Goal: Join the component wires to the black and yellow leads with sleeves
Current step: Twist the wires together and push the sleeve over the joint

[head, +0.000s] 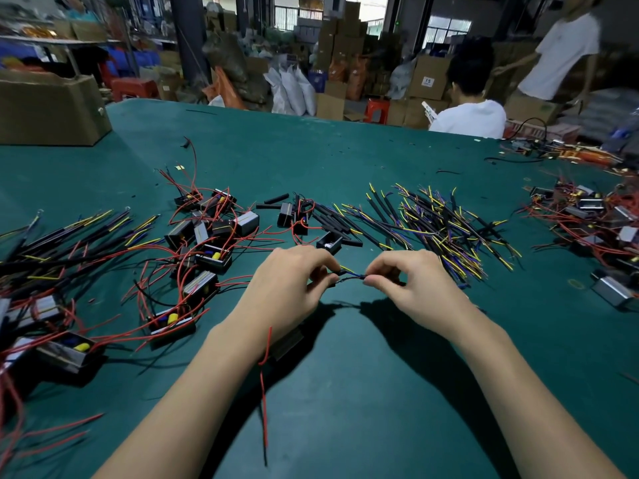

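Both hands are up over the green bench (380,392), mid-frame. Left hand (287,281) has fingers curled, pinching one end of a thin blue/black wire pair (349,274) w/ a short black sleeve (337,271) at that end. Right hand (411,281) pinches the other end btwn thumb and forefinger, other fingers curled in. The wire runs hand to hand, just above the bench. Under the left wrist sits a black component box (288,344), partly hidden; a red wire (264,385) trails from it toward 6 o'clock.

At 1 o'clock from the hands: a heap of black and yellow leads (446,226), some w/ blue ends. At 12 o'clock: loose black sleeves (332,219) beside a couple of boxes. At 10 o'clock: a cluster of component boxes (211,236) tangled in red wires. At 9 o'clock: joined leads (79,236) laid out in a fan. At 3 o'clock, far edge: another pile of boxes (591,216). A cardboard carton (48,108) stands at 11 o'clock. Beyond the bench, two people in white tees, one seated (473,115), one standing (563,53).
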The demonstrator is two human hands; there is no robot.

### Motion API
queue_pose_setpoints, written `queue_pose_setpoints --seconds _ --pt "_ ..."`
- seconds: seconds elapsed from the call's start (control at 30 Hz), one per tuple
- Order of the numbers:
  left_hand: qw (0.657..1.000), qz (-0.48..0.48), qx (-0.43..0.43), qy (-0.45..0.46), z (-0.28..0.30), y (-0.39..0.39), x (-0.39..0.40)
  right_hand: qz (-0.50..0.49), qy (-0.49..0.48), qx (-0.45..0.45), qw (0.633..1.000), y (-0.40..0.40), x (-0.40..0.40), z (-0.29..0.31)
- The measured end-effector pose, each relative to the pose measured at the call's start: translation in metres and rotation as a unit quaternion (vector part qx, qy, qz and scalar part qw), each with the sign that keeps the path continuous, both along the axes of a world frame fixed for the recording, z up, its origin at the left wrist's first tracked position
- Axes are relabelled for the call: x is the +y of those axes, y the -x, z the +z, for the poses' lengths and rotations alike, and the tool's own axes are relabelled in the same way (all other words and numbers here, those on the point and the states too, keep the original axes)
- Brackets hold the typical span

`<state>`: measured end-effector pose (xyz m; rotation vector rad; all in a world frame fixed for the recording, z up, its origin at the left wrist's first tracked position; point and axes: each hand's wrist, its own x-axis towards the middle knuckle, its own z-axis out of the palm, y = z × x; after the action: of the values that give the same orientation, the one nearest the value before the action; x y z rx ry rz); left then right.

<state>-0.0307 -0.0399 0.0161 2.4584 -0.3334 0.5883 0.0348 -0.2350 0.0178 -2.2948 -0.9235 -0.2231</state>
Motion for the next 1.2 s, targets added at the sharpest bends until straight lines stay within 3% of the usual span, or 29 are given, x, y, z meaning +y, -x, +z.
queue_pose_setpoints --seconds 0.23,0.3,0.4,0.5,0.83,0.9,0.97,1.03,1.1,1.2 --pt "0.999 -0.015 -0.016 0.033 -0.003 -0.002 -0.003 0.029 0.014 -0.060 0.998 0.000 0.002 0.002" --pt "0.994 0.020 -0.013 0.105 -0.004 -0.003 -0.006 0.025 -0.006 -0.055 0.998 0.000 0.004 0.002" --pt "0.959 0.076 0.039 0.271 0.000 -0.003 -0.011 0.017 -0.039 -0.049 0.998 0.000 0.004 0.004" --pt "0.936 0.071 0.087 0.333 0.001 -0.004 -0.013 0.017 -0.042 -0.049 0.998 0.001 0.005 0.004" --pt "0.943 0.054 0.068 0.321 0.007 -0.001 -0.010 0.022 -0.109 -0.026 0.993 0.004 0.009 0.007" --pt "0.947 0.067 0.096 0.299 0.011 -0.001 -0.004 0.028 -0.122 -0.018 0.992 0.004 0.008 0.008" --pt "0.965 0.092 0.144 0.200 0.015 0.001 0.006 0.032 -0.142 -0.006 0.989 0.003 0.007 0.007" --pt "0.963 0.057 0.228 0.133 0.017 0.003 0.016 0.035 -0.157 0.003 0.987 0.002 0.006 0.006" --pt "0.941 0.006 0.304 0.149 0.020 0.007 0.019 0.040 -0.161 0.007 0.986 0.001 0.006 0.005" --pt "0.919 -0.035 0.328 0.215 0.020 0.007 0.022 0.048 -0.160 0.008 0.986 0.000 0.006 0.004"
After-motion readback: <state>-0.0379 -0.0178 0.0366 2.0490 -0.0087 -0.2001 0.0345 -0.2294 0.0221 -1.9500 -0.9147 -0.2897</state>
